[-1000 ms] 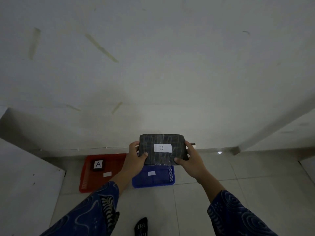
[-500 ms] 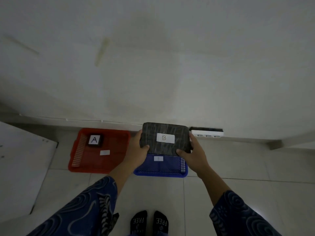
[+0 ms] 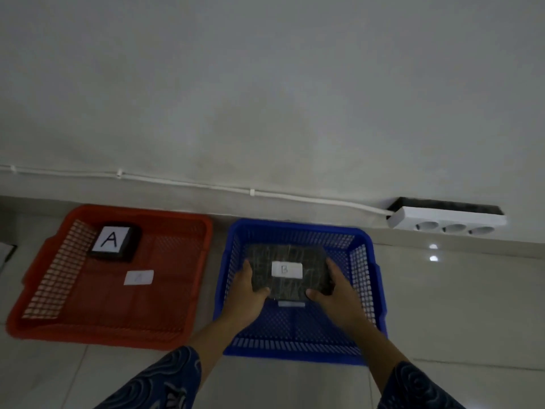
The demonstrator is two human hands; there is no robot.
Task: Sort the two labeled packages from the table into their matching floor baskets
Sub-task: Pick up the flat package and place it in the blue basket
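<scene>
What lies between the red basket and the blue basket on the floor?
Nothing: the head view shows only a narrow strip of bare floor tile between the red basket and the blue basket.

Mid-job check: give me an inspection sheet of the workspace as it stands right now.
Surface: pale tiled floor, glossy, with light glints.
Job's things: package A lies in the red basket, far left corner; package B sits low inside the blue basket, label up.
Clutter: nothing seen.
Grippers: left hand and right hand grip package B's sides.
Cables: white conduit runs along the wall to a power strip.
Surroundings: plain grey wall; patterned blue sleeves.
</scene>
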